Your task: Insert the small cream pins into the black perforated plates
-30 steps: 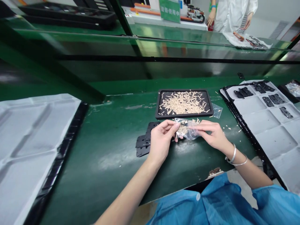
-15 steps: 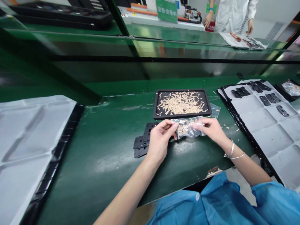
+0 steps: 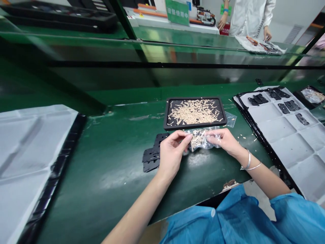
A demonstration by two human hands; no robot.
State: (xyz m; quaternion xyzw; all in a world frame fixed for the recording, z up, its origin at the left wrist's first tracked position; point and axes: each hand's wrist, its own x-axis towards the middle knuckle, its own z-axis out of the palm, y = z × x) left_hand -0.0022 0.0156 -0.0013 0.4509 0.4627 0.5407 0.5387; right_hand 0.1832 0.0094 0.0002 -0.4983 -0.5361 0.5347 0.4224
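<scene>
Between my hands is a clear plastic bag with small beige strips inside. My left hand pinches the bag's left end between thumb and fingers. My right hand grips its right end, with fingertips partly behind or within the film; I cannot tell which. Just beyond the bag lies a black tray heaped with loose beige strips. Flat black perforated plates lie overlapping beside my left hand, which partly hides them.
Another clear bag lies at the tray's right. A white compartment tray at right carries several black parts; another white tray stands at left. A green post rises at left. Behind the partition, a person in white stands.
The whole view has shifted slightly, so things appear a little further left. Both hands keep hold of the bag, with hardly any change in grip.
</scene>
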